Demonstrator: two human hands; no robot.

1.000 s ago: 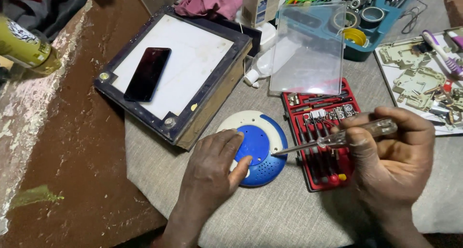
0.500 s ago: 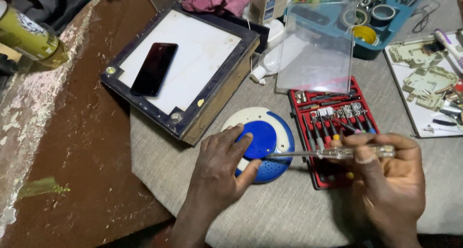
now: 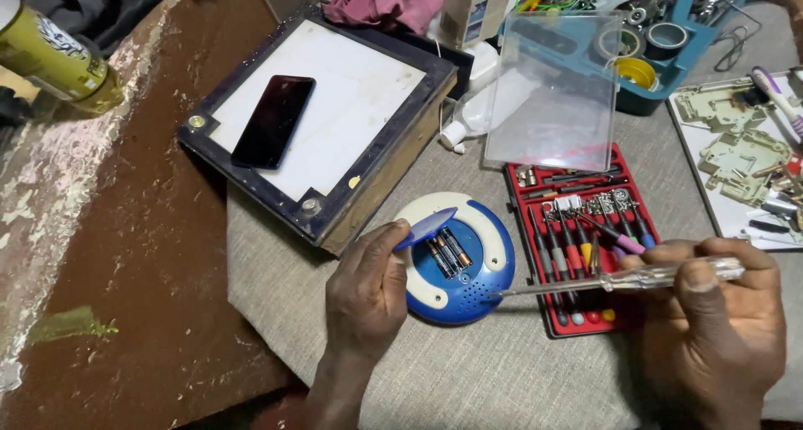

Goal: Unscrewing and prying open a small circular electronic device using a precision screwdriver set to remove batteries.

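2 hands, 3 batteries, 1 round blue device, 1 screwdriver, 1 phone, 1 red bit kit.

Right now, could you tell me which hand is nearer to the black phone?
Left. The left hand lies just below-right of the black phone, holding the blue cover; the right hand sits far right with the screwdriver.

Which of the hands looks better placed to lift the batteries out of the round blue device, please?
Probably the left hand: it rests at the device, holding the battery cover up beside the exposed batteries. The right hand is occupied gripping the screwdriver.
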